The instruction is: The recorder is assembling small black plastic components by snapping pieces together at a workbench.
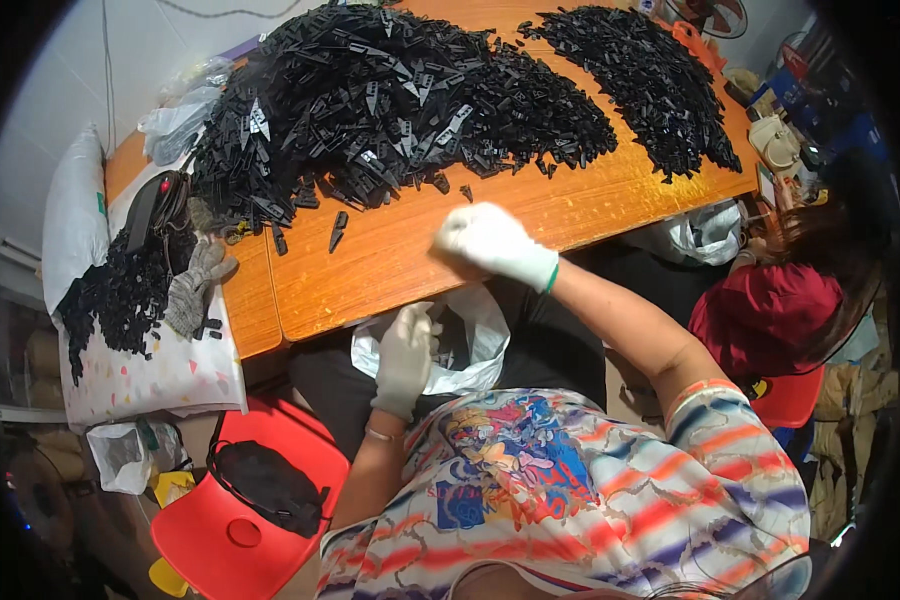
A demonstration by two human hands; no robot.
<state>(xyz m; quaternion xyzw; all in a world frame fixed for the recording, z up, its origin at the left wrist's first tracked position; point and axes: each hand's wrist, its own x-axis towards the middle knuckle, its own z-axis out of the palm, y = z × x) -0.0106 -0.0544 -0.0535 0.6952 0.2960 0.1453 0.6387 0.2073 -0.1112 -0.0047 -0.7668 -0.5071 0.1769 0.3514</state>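
My right hand, in a white knit glove with a green cuff, is curled closed at the near edge of the wooden table. Whatever its fingers may hold is hidden. Lower down, my left hand, gloved too, has its fingers bent together at the left side of an open white plastic bag on my lap. Nothing can be made out in those fingers. A large heap of small black plastic pieces, many long and pointed, covers the table beyond my hands. One loose black pointed piece lies nearer me.
A second heap of black pieces spreads at the far right. On the left, smaller black parts and grey gloves lie on a pale cloth. A red chair holds a black bag. A person in a dark red top sits at right.
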